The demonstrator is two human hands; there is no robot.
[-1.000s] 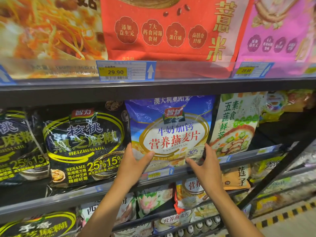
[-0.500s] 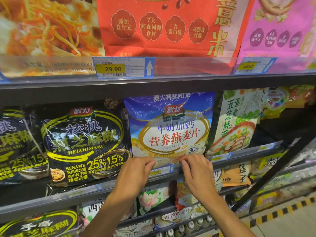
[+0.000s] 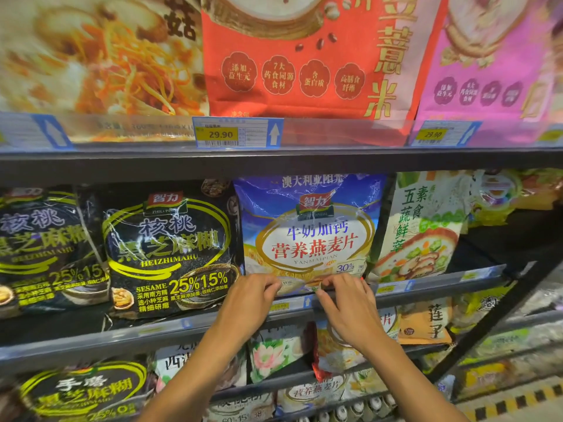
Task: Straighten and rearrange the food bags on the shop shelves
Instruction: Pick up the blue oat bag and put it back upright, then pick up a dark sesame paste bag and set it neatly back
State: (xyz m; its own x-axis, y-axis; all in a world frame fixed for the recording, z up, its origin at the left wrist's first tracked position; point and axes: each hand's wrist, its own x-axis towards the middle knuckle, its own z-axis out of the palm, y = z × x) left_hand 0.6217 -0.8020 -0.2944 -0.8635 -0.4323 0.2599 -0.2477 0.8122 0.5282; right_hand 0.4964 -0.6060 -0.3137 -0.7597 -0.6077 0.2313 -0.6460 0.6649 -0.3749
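A blue and white oat-flake bag (image 3: 310, 226) stands upright on the middle shelf, between a black sesame-paste bag (image 3: 170, 251) and a white and green vegetable-mix bag (image 3: 420, 226). My left hand (image 3: 249, 303) pinches the blue bag's bottom edge at its lower left, fingers curled over the shelf's front rail (image 3: 292, 303). My right hand (image 3: 347, 303) pinches the same bottom edge a little to the right. The fingertips of both hands hide the lowest strip of the bag.
A second black sesame bag (image 3: 36, 248) stands at the far left. The upper shelf carries an orange-photo bag (image 3: 100, 56), a red bag (image 3: 304, 56) and a pink bag (image 3: 493, 56) behind price tags (image 3: 237, 134). Lower shelves hold more bags. A dark diagonal shelf strut (image 3: 499, 318) runs at the right.
Both hands slid down from the blue bag's lower sides to its bottom edge and curled their fingers onto it. The view moved closer to the shelf.
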